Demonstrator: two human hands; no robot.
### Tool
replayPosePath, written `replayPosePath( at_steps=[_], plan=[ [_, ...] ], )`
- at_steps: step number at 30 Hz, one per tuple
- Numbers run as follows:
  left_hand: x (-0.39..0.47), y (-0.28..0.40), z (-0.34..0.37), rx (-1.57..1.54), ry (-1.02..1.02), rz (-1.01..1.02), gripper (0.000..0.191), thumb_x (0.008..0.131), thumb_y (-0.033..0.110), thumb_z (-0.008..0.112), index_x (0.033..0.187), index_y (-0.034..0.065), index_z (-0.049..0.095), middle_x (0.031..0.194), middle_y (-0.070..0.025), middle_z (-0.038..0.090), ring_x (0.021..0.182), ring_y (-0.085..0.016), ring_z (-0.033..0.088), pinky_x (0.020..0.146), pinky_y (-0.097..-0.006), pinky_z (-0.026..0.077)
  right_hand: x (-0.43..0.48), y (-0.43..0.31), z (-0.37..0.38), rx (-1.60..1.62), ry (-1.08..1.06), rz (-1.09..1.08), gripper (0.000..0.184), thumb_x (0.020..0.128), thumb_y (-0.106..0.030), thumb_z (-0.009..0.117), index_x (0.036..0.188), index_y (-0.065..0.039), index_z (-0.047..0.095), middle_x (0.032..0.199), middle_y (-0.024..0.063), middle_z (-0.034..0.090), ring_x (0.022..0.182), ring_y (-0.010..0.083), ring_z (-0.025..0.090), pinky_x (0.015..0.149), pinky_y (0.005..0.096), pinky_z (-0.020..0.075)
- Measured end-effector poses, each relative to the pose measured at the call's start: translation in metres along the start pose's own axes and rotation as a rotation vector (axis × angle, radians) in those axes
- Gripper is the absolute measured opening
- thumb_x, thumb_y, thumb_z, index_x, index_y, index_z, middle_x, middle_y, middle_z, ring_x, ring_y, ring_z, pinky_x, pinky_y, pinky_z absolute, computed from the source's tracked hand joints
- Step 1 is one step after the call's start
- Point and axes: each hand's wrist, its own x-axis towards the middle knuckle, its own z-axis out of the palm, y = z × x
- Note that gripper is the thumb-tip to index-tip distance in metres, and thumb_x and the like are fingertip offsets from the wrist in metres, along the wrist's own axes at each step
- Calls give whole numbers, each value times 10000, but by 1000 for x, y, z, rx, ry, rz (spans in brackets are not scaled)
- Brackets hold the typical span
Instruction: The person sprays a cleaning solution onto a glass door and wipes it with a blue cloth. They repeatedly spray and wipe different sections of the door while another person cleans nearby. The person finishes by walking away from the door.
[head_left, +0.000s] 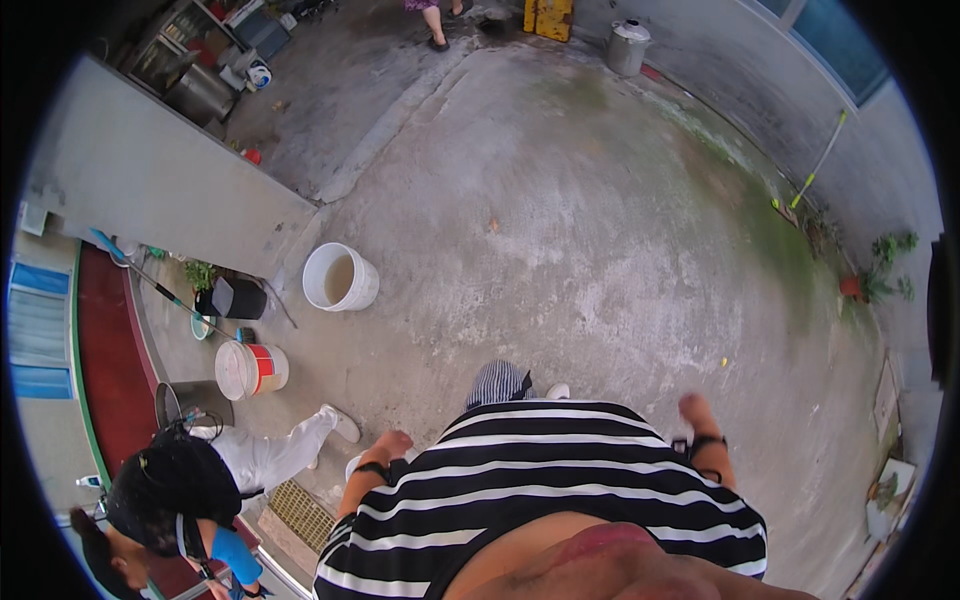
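My left hand (391, 444) hangs beside my hip, a dark strap round its wrist; part of a white container shows just beneath it. On the other side, my right hand (696, 409) is held out over the concrete floor, also with a dark wrist strap. It is blurred, and I see nothing in it. Ahead to the left stands a white plastic bucket (361, 279) with murky liquid inside. A lidded white bucket (271, 369) with a red band is nearer, beside a brush head (245, 335) on a long blue-and-black pole.
At the left, a person in a black top (176, 480) bends over near a metal floor grate (301, 516). A low wall (187, 172) juts in from the left. A metal can (628, 49), a green-handled tool (817, 165) and a potted plant (851, 286) line the right wall. Another person's legs (435, 26) show far ahead.
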Motion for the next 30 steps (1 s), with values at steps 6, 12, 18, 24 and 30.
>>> replayPosePath(
  at_steps=[6,12,18,24,30],
  plan=[
    [60,-11,-13,-597,-15,-539,273,790,276,553,896,69,696,949,-187,684,934,-353,654,836,-456,513,314,-186,-311,320,466,-294,224,899,-206,568,1027,-46,657,936,193,681,886,361,663,757,406,524],
    [205,-60,-221,15,-144,-153,307,828,288,511,895,65,710,990,-194,675,990,-347,638,874,-461,495,426,-262,-374,133,273,-385,229,873,-251,557,995,-92,669,926,201,678,898,416,632,784,458,520],
    [375,-17,-611,-549,736,-198,304,906,224,591,1148,42,626,1065,-180,671,983,-359,638,849,-396,515,453,-195,-334,-19,-258,30,322,803,-329,541,827,-50,698,839,216,675,846,419,645,777,474,525],
    [498,-46,-778,-339,712,-200,233,933,246,556,961,73,709,926,-131,698,881,-267,665,798,-352,514,551,-131,-337,-350,-653,-90,296,777,-296,617,882,-35,708,889,222,682,872,381,663,785,461,524],
    [530,-108,-728,-236,132,-289,287,860,234,481,807,35,681,877,-197,675,870,-387,641,770,-491,510,895,-318,-529,-116,-18,-180,343,892,-316,464,902,-36,663,912,218,664,864,421,624,758,492,506]
  ],
)
